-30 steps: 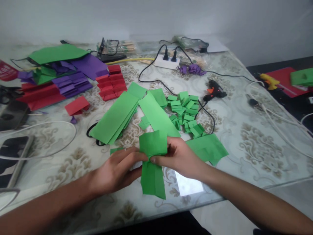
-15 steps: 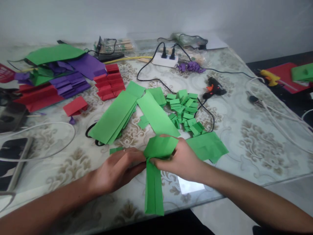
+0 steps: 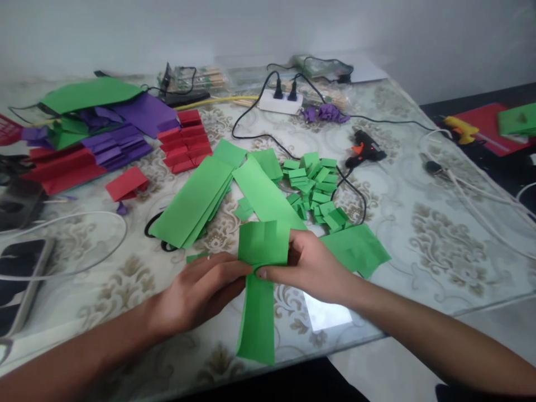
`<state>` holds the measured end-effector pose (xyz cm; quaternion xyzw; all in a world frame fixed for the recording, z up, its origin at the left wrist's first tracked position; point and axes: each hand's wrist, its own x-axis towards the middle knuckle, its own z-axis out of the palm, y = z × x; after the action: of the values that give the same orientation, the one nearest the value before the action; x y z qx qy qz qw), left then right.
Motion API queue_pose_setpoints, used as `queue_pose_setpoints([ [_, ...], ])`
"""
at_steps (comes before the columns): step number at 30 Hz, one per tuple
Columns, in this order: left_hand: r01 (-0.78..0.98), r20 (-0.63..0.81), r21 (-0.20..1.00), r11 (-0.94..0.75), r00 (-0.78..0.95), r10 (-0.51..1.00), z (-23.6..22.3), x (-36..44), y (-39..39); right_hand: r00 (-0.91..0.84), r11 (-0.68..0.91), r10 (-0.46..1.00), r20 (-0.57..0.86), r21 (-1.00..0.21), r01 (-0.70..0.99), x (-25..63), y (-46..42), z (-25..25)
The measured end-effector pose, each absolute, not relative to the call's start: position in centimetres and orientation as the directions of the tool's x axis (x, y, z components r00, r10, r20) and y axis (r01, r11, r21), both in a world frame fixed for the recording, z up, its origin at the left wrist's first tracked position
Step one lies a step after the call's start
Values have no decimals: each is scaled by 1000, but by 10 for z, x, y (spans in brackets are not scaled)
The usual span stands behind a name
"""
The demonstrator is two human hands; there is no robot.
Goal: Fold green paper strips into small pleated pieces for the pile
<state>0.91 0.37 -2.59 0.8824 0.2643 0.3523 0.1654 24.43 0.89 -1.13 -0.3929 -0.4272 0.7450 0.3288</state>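
Between my two hands is a folded strip of green paper (image 3: 258, 324), pinched at a crease near its middle. Its upper part stands up as a flat panel and its lower part hangs toward the table's front edge. My left hand (image 3: 209, 285) grips the crease from the left, fingers together. From the right, my right hand (image 3: 307, 262) has its thumb on the crease and its other fingers partly hidden behind the upper panel. Beyond the hands lie a long green paper strip (image 3: 268, 192), a stack of green strips (image 3: 192, 204) and a pile of small folded green pieces (image 3: 312, 181).
A black glue gun (image 3: 366, 149) and a white power strip (image 3: 280, 101) with black cables lie farther back. Red folded paper (image 3: 186, 142) and purple paper (image 3: 142, 114) are at the left. A phone (image 3: 25, 279) lies near a white cable. A yellow glue gun (image 3: 460, 128) is far right.
The green paper's upper panel has turned to face me more squarely and shifted left. Its lower part has swung slightly left and now shows a smooth face instead of the lengthwise seam.
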Motion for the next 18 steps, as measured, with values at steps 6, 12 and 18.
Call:
queue_pose_setpoints([
  [6,407,483,457,-791,633,605,-19,13,3,-455,-443,829,-326,-879,-178,242,7,-12],
  [12,415,493,423,-806,641,589,-18,12,3,-466,-472,816,-342,-860,-195,242,7,-11],
  [18,393,489,457,-798,639,595,-17,12,5,-504,-498,793,-341,-840,-215,243,8,-11],
])
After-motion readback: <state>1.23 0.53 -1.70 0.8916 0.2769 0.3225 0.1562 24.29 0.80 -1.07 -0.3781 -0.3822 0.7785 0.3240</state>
